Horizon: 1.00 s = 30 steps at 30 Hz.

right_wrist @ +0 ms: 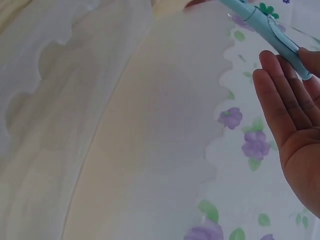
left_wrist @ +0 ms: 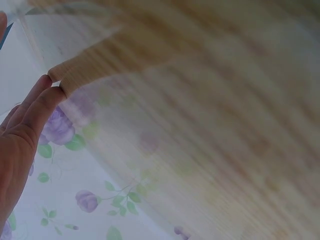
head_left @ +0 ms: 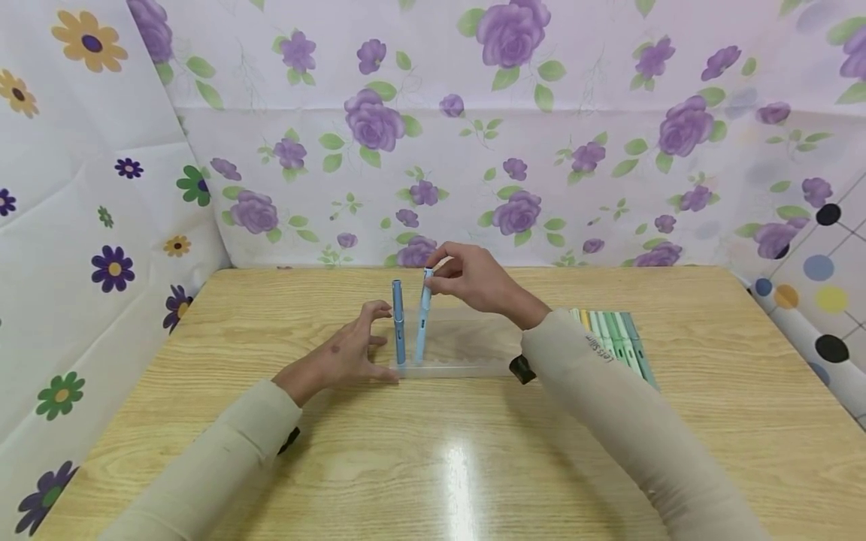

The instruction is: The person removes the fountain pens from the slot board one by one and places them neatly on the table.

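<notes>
My right hand pinches a light blue pen near its top, between thumb and fingers. The pen stands almost upright, slightly tilted, with its lower end at a clear pen stand. In the right wrist view, the scalloped edges of the clear stand show beside the hand. A darker blue pen is upright at the left end of the stand. My left hand lies around that end with fingers spread, thumb by the front corner; in the left wrist view its fingers look fairly straight, tips against a surface.
Several green, white and yellow pens lie side by side on the wooden table, partly behind the right sleeve. A flowered cloth hangs at the table's back edge, and another cloth hangs on the left.
</notes>
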{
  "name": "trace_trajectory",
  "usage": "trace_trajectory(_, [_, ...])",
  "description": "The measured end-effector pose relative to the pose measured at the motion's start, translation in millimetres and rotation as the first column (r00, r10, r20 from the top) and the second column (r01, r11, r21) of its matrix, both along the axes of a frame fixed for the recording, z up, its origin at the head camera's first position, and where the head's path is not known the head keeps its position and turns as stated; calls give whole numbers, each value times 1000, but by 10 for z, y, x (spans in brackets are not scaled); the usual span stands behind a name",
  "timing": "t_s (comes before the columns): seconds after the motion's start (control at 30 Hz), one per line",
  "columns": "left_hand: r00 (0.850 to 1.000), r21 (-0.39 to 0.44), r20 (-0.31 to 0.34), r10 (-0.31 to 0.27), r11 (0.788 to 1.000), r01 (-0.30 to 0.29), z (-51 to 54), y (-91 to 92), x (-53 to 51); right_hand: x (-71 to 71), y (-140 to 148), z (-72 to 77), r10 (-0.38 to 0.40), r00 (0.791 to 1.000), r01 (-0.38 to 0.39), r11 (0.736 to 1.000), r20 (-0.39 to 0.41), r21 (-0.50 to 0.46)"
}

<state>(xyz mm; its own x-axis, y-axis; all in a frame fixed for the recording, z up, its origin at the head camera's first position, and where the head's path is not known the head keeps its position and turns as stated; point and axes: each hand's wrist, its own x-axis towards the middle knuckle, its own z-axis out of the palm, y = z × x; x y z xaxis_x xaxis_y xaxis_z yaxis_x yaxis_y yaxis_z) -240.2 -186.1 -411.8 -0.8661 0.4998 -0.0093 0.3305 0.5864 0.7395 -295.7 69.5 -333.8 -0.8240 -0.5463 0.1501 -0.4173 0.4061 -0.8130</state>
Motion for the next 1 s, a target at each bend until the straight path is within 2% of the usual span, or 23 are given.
trace_trajectory(0.33, [1000, -5, 4, -8, 1000, 8, -11, -5, -10, -26, 280, 9, -14, 1000, 13, 1000, 15, 5])
trace_trajectory(0.57, [999, -12, -27, -24, 1000, 24, 9, -2, 1, -47, 487, 13, -32, 999, 32, 999, 26, -1])
trace_trajectory(0.8, [1000, -7, 0, -15, 1000, 15, 5, -6, -8, -52, 667, 22, -53, 998, 52, 999, 40, 12])
trace_trajectory(1.0, [1000, -16, -11, -15, 1000, 15, 9, -4, -6, -51, 828, 20, -78, 995, 77, 997, 59, 22])
